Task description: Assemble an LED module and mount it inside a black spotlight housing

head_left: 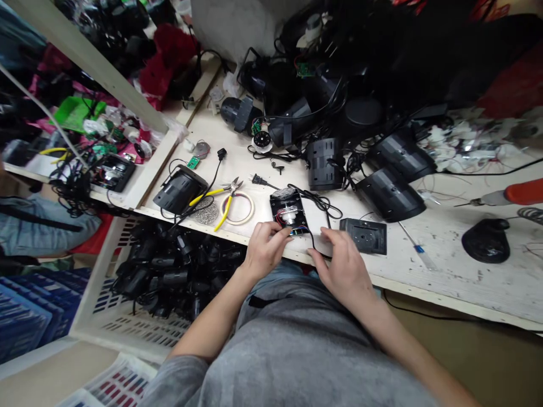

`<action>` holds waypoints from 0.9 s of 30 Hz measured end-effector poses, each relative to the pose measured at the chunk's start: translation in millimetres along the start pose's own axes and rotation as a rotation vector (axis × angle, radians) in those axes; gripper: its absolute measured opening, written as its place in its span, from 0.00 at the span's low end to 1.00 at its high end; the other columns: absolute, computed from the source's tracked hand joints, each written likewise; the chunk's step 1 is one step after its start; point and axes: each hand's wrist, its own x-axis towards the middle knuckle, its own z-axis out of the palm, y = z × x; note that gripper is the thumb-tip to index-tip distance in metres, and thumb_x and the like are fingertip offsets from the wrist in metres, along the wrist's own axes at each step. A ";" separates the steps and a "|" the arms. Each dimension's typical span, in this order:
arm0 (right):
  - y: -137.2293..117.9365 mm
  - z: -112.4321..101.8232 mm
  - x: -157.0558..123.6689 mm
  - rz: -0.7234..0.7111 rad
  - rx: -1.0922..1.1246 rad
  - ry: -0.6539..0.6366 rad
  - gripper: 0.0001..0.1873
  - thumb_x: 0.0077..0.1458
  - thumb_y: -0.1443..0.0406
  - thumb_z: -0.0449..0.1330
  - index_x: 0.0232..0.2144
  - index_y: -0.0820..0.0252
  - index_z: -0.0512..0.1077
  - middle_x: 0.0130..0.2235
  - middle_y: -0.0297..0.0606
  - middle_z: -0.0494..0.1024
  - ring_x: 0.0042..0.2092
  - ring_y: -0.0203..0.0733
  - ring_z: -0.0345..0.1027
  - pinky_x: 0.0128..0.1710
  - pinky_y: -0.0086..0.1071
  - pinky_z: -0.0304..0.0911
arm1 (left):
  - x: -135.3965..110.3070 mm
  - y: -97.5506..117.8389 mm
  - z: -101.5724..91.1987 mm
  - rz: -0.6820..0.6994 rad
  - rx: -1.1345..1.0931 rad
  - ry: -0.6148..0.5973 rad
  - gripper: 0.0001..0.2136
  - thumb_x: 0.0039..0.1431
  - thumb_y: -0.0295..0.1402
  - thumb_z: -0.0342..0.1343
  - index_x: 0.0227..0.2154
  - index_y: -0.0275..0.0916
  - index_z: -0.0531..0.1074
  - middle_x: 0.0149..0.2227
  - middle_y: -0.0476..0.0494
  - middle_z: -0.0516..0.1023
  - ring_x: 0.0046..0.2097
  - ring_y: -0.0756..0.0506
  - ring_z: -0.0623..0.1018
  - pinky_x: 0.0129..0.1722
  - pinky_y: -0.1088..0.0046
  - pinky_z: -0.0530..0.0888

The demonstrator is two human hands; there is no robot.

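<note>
An opened black housing (302,217) lies at the table's front edge, with a white part and red and blue wires showing inside. My left hand (266,249) is closed at its lower left edge, fingertips pinching at the wires and rim; the exact grip is partly hidden. My right hand (344,268) is just right of the housing, thumb and fingers apart. A black power cable (313,240) runs from the housing past the right thumb, and its plug (258,180) lies behind. Close to the right fingers is a black square base plate (365,236).
Yellow-handled cutters (229,206) lie across a tape roll (251,209), beside a metal scourer (206,211). Several black housings (390,195) stand behind. At right are a screwdriver (418,246) and a red-handled tool (524,192). A white crate (91,299) of black parts sits below left.
</note>
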 end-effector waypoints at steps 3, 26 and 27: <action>-0.9 0.7 -3.9 -0.002 -0.033 0.015 0.17 0.65 0.70 0.54 0.56 0.58 0.64 0.39 0.42 0.78 0.39 0.46 0.73 0.39 0.40 0.73 | 2.3 0.8 -2.6 -0.006 -0.027 0.009 0.09 0.69 0.34 0.54 0.47 0.40 0.76 0.38 0.41 0.73 0.39 0.45 0.72 0.39 0.67 0.71; -16.5 18.2 30.7 0.808 0.680 -0.109 0.21 0.56 0.50 0.59 0.37 0.63 0.78 0.24 0.36 0.78 0.22 0.39 0.72 0.23 0.34 0.71 | 4.7 6.5 -1.6 0.025 -0.183 -0.044 0.02 0.68 0.29 0.54 0.41 0.38 0.70 0.37 0.42 0.70 0.39 0.46 0.70 0.39 0.68 0.72; -17.8 19.6 30.7 0.806 0.681 -0.100 0.22 0.55 0.50 0.60 0.37 0.63 0.78 0.24 0.35 0.77 0.22 0.39 0.72 0.24 0.34 0.72 | 4.7 6.3 -1.7 0.032 -0.185 -0.044 0.02 0.68 0.28 0.54 0.41 0.38 0.70 0.37 0.42 0.70 0.39 0.46 0.70 0.38 0.68 0.72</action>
